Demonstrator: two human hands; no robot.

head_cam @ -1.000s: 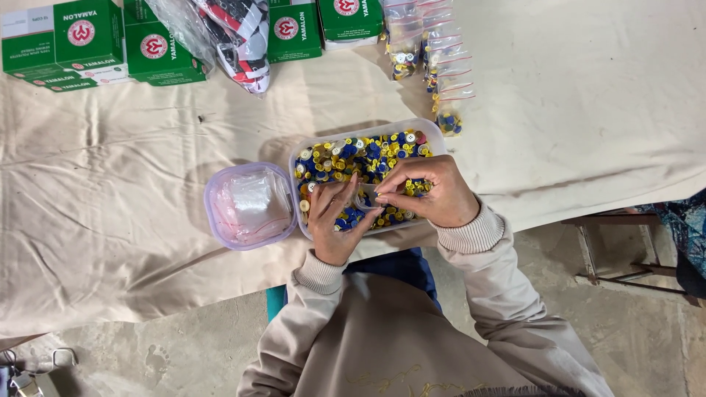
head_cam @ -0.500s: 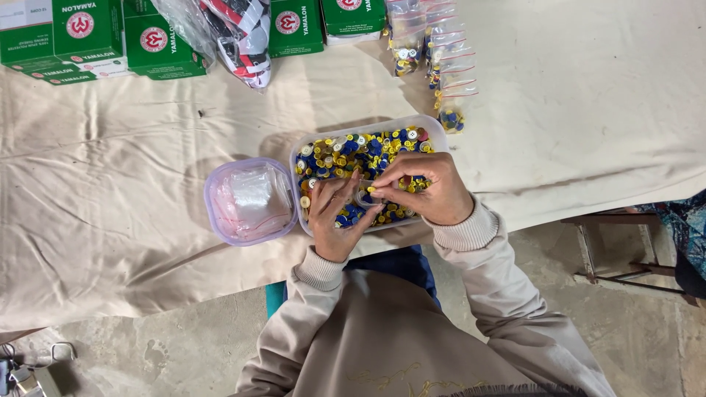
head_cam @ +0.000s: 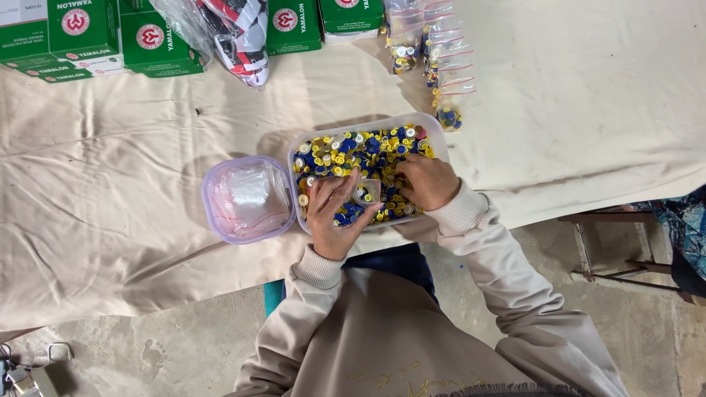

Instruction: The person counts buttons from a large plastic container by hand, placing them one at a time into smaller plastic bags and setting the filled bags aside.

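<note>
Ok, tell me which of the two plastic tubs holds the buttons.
The larger clear tub, under both hands: it is full of yellow and blue buttons. The smaller purple-rimmed tub to its left holds only clear plastic bags.

A table (head_cam: 588, 110) covered with a creased cream cloth (head_cam: 110, 220) carries everything. Near its front edge stands a clear rectangular tub (head_cam: 434, 132) full of yellow and blue buttons, and touching its left side is a smaller clear tub (head_cam: 213, 213) with plastic bags inside. Along the far edge sit green boxes (head_cam: 81, 33) on the left, a crumpled plastic bag (head_cam: 220, 33) beside them, more green boxes (head_cam: 323, 22), then small clear zip bags (head_cam: 434, 51) of buttons.
</note>
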